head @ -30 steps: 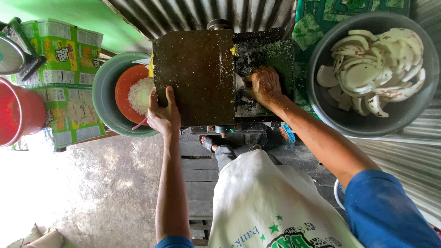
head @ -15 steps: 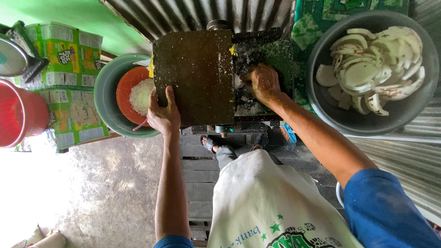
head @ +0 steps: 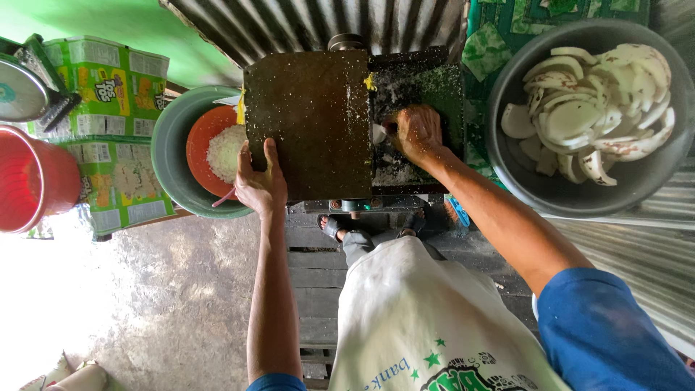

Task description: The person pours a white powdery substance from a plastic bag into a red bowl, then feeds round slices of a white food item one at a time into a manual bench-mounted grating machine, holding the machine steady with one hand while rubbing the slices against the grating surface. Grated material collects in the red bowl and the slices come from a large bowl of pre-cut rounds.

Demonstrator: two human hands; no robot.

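Note:
A dark, speckled grating machine (head: 311,119) stands in front of me, flecked with white shreds. My left hand (head: 258,182) grips its near left edge, thumb on top. My right hand (head: 416,134) is closed on a white coconut piece (head: 378,133) and presses it into the machine's opening on the right side. Left of the machine an orange bowl (head: 200,137) holds white grated coconut (head: 224,150) inside a larger grey-green basin (head: 168,156). At the right a big grey basin (head: 536,185) holds several white coconut pieces (head: 594,101).
A red bucket (head: 29,177) and green printed cartons (head: 108,87) stand at the left, with a round scale dish (head: 18,90) above them. Corrugated metal sheeting (head: 304,22) runs behind the machine. Below lie a concrete floor (head: 145,289), wooden planks (head: 311,275) and my sandalled feet.
My right hand has shifted slightly on the coconut piece at the machine's opening. My left hand stays on the machine's edge.

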